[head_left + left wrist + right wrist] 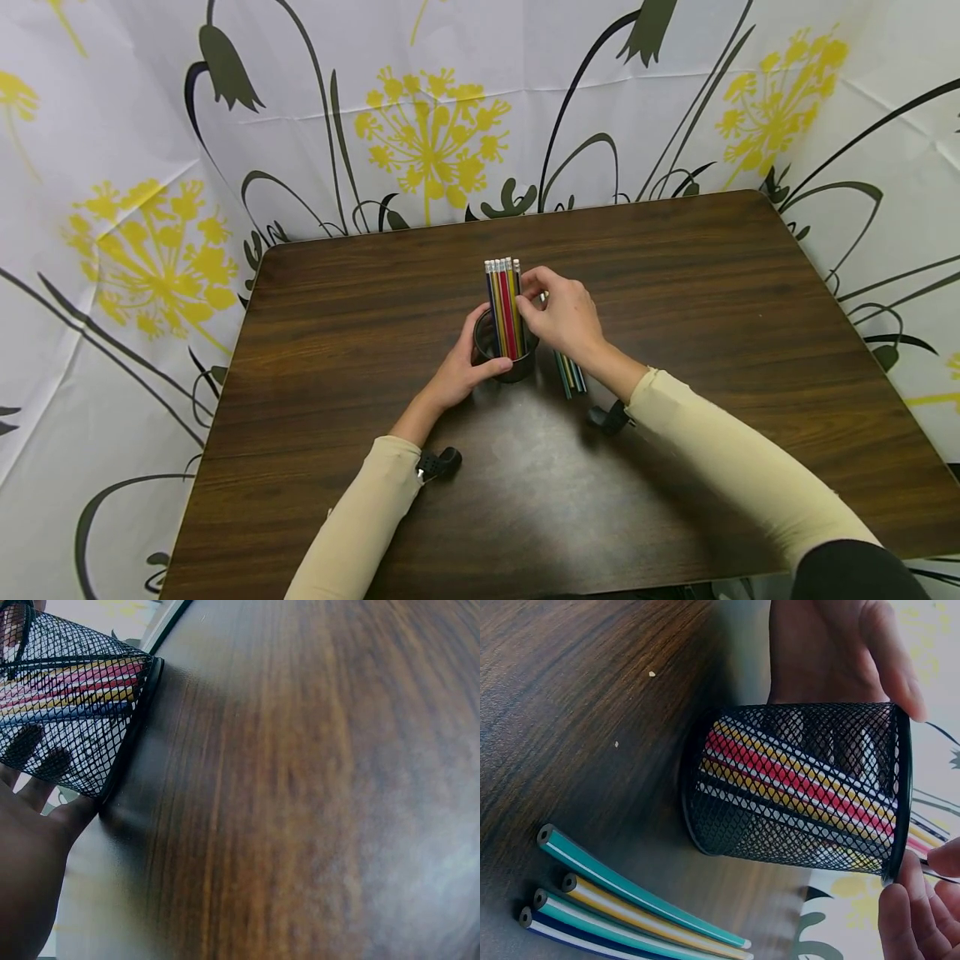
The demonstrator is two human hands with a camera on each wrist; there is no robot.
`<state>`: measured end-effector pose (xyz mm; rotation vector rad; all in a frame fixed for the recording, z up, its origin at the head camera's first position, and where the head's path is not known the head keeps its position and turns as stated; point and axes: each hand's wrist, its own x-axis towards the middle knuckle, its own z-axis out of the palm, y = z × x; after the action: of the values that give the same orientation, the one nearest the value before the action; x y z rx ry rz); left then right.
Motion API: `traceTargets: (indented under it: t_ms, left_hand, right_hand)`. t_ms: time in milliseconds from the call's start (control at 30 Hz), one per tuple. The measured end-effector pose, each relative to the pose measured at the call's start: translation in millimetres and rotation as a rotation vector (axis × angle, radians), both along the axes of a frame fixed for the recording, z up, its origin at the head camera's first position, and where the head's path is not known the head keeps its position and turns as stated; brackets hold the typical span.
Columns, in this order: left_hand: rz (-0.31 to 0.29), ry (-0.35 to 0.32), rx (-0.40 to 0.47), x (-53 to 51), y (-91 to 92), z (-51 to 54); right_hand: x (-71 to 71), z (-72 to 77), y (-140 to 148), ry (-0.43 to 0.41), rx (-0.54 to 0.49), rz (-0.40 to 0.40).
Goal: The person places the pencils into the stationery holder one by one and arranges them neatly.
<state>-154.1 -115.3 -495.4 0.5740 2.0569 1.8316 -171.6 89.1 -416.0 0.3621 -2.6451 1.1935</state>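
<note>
A black mesh cup [795, 787] stands upright on the table, holding several striped pencils [506, 308] with their white eraser ends up. My left hand [459, 371] grips the cup from its left side, thumb at the rim; in the left wrist view that hand [34, 847] lies along the mesh. At the cup's right rim, my right hand [566, 317] has thumb and fingers bent beside the pencils; in the right wrist view its fingers [922, 907] are at the rim, seemingly pinching a dark pencil. Several teal, yellow and dark blue pencils [630, 881] lie on the table under my right hand.
The brown wood-grain table [360, 333] reaches back to a white curtain [300, 150] with yellow and grey-green flowers. Black wrist devices [442, 462] hang at both sleeves. Two tiny pale specks [652, 673] lie on the table near the cup.
</note>
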Motion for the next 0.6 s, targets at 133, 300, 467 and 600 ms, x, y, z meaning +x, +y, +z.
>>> traceTargets:
  t_ms: [133,300,467,600]
  left_hand:
    - [-0.006,-0.002,0.001,0.2,0.2,4.0]
    - [-0.018,-0.011,0.009,6.3,1.3,23.9]
    - [-0.022,-0.01,0.01,10.3,1.7,32.5]
    - [-0.019,-0.015,0.008,10.4,1.9,33.1]
  right_hand:
    - [-3.4,-0.8,-2,-0.018,0.03,-0.023]
    - [-6.2,-0.9,-3,-0.044,0.052,-0.032]
    - [-7.0,-0.7,-3,-0.069,0.057,-0.028]
    - [-7.3,0.2,-2,-0.092,0.029,-0.018]
